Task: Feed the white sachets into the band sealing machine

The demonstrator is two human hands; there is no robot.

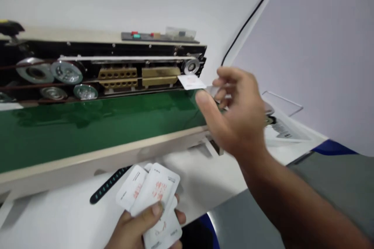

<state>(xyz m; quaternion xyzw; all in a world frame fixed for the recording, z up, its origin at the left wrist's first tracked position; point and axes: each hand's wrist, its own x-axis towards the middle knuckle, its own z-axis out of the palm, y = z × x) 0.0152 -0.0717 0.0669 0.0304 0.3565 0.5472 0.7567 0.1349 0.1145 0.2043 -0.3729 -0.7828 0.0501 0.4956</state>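
Observation:
My left hand [143,225] holds a fanned stack of white sachets [153,194] with red print, low in the view. My right hand [233,113] is raised at the right end of a band sealing machine [102,70], fingers spread and blurred. A single white sachet [191,82] sits at the machine's right-hand entry, just beyond my fingertips; whether they touch it is unclear. The green conveyor belt [87,124] runs under the sealing jaws.
A black perforated strap [108,184] lies on the white table [204,186] below the machine. A black cable [248,19] runs up the wall. A clear plastic stand and papers [283,124] sit behind my right hand. Control switches [152,35] top the machine.

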